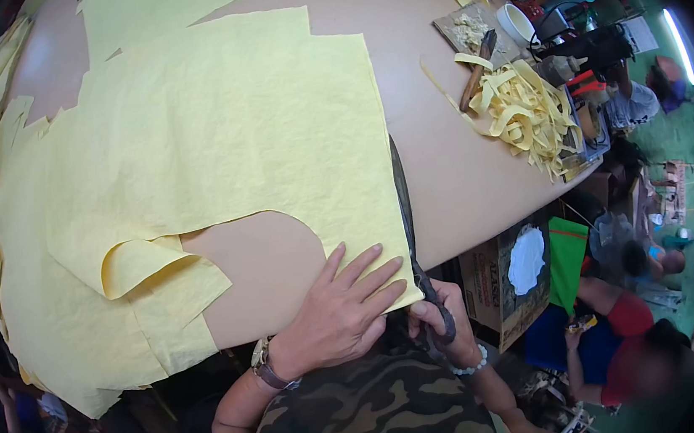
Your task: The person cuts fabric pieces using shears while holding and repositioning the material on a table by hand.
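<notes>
A large yellow sheet [219, 128], which looks like leather or fabric, lies over the tan table [480, 194]. It has a curved cut-out near the front edge and a curled flap [145, 267] at the left. My left hand [336, 315] rests on the sheet's near right corner, fingers spread flat. My right hand [458, 327] is closed round the handles of dark scissors [404, 202] just beside that corner. The long blade points away from me along the sheet's right edge, partly hidden under it.
A pile of yellow strips [527, 117], a wooden-handled tool [476, 76] and a white bowl [516, 25] sit at the table's right. Below that edge stands a cardboard box [489, 282] beside a green pouch [569, 257]. A person in red [632, 355] is at the lower right.
</notes>
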Available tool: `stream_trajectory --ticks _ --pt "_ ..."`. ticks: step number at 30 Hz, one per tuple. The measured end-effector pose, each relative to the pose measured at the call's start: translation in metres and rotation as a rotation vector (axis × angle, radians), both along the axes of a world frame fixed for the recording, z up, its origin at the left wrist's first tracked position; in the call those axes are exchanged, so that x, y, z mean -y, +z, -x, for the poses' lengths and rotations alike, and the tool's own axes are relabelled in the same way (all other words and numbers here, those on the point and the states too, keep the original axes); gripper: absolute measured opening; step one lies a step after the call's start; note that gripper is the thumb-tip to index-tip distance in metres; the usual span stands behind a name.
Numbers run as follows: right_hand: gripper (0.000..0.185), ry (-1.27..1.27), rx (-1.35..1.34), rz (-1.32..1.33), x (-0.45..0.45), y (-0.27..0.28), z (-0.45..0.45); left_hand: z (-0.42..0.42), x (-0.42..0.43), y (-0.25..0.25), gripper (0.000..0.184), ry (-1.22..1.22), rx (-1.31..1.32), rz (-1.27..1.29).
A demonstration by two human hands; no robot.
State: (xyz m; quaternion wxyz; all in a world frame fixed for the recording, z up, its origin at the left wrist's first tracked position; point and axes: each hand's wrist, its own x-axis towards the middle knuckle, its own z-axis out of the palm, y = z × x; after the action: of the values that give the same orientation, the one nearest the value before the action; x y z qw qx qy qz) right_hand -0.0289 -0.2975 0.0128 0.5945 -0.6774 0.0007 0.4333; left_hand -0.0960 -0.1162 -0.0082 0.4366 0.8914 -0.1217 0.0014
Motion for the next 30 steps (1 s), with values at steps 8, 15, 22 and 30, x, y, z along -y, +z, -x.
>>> stream_trajectory --ticks 8,15,22,30 --pt "0.023 -0.024 -0.013 0.004 -0.001 -0.002 0.001 0.0 -0.003 0.001 0.046 -0.02 -0.005 -0.012" --pt "0.02 -0.026 -0.031 0.026 0.002 -0.002 0.004 0.001 -0.004 -0.002 0.046 -0.028 -0.003 -0.02" --pt "0.018 -0.037 -0.042 0.039 0.001 0.004 0.006 0.003 -0.004 -0.003 0.045 -0.031 -0.004 -0.007" --pt "0.018 -0.025 -0.026 0.043 0.003 0.003 0.005 0.004 -0.002 -0.005 0.044 -0.022 0.004 -0.011"
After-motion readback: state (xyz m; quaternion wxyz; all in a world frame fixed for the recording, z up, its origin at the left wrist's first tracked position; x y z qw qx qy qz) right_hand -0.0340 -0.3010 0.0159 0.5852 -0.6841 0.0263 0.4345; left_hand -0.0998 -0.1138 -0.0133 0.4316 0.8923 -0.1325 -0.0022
